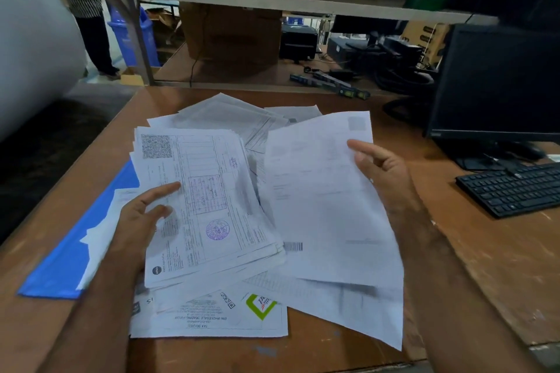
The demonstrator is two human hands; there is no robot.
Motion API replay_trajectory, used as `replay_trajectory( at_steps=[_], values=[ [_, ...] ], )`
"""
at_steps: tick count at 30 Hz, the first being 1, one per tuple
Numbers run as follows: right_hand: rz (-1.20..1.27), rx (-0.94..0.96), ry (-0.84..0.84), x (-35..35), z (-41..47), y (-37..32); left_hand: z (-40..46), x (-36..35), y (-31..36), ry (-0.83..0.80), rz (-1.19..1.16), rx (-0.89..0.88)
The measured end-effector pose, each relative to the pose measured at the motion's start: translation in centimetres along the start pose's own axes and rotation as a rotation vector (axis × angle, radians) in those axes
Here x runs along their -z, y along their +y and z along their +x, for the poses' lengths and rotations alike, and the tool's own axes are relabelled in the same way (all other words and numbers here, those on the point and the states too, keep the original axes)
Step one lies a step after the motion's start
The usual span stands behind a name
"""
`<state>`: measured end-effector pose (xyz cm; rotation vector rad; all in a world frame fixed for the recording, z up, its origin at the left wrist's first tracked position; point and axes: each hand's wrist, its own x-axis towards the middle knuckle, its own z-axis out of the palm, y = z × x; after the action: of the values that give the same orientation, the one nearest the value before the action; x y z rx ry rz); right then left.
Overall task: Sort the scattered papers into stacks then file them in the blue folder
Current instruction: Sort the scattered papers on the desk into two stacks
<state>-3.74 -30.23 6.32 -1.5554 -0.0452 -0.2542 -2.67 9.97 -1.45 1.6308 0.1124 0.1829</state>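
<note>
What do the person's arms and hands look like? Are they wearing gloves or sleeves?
No gloves and no sleeves in view. Both forearms are bare right down to the picture's edge. The left hand and right hand show no rings, watch or bracelets that I can make out.

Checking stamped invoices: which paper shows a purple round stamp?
The top sheet of the stack in the left hand; the right hand sheet shows none.

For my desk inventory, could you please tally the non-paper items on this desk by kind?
Blue folder: 1
Monitor: 1
Keyboard: 1
Total: 3
</note>
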Motion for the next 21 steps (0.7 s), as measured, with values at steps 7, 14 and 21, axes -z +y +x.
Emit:
replay_trajectory(
  at_steps=[7, 14, 21],
  values=[
    [-0.814, 0.048, -0.18, -2.7, 3.3, 4.8, 0.0, 0.2, -0.2, -0.004, -0.022, 0.0],
    [-0.483, 0.247, -0.167, -4.4, 4.1, -2.4, 0.2, 0.2, 0.1, -0.031, -0.024, -0.001],
    [-0.018, 0.094, -0.389, -7.8, 4.9, -2.7, 0.4, -0.1, -0.2, -0.017, -0.308, 0.18]
  ],
)
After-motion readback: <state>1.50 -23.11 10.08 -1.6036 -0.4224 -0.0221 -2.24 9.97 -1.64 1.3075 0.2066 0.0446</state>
